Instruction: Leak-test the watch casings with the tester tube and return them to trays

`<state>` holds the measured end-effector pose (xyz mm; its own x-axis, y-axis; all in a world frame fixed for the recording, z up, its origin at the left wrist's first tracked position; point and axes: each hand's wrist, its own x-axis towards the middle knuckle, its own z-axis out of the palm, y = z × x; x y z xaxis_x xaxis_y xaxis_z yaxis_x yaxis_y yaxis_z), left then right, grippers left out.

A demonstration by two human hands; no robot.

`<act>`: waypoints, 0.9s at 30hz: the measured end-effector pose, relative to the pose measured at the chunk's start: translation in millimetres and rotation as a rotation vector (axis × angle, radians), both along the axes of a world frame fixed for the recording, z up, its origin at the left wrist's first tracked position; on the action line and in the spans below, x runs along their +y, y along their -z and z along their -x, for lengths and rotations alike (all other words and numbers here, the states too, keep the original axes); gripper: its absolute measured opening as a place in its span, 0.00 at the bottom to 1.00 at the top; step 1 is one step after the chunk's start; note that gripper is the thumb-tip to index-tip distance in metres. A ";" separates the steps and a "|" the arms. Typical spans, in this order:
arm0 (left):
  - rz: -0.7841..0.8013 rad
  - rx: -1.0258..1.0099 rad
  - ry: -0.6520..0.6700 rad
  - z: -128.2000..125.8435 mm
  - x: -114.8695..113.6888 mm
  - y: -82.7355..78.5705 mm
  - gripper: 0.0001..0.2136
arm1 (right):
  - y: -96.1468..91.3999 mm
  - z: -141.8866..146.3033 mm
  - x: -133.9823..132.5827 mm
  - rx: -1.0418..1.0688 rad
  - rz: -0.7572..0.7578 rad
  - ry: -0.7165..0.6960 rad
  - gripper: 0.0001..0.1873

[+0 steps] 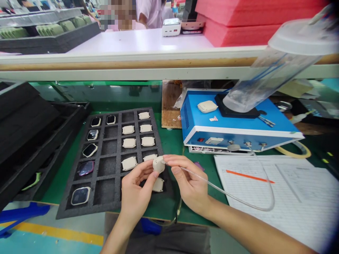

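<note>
Between the thumb and fingers of my left hand (140, 185) is a cream watch case (159, 164), lifted over the right edge of the black foam tray (108, 207). My right hand (191, 185) pinches the end of a clear thin tube (227, 194) against the case's side. The tube loops over the papers to a fitting on the blue box (243, 123). In the tray's right columns lie several cream watch cases (129, 143). Along its left column sit watches with dark screens (81, 195), one in a purple frame (86, 168).
Black foam trays (29, 130) are stacked at the left. A clear cylinder (254, 81) and another cream case (207, 106) stand on the blue box. Written papers (246, 190) bear an orange stick (250, 176). A shelf edge (127, 74) crosses behind; a person in pink (150, 12) is beyond.
</note>
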<state>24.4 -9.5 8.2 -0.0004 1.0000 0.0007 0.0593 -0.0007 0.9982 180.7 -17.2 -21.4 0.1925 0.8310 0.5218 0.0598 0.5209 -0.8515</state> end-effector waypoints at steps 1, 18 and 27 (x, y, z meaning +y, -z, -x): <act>-0.007 0.001 0.000 0.1 0.1 0.3 0.11 | -0.1 -0.1 0.1 -0.001 -0.002 -0.001 0.11; -0.037 0.074 -0.049 5.9 3.3 6.1 0.13 | -0.6 1.9 4.1 -0.009 -0.011 -0.002 0.09; -0.014 0.019 -0.088 6.2 11.4 6.1 0.19 | -4.7 4.3 11.6 -0.003 -0.046 -0.005 0.09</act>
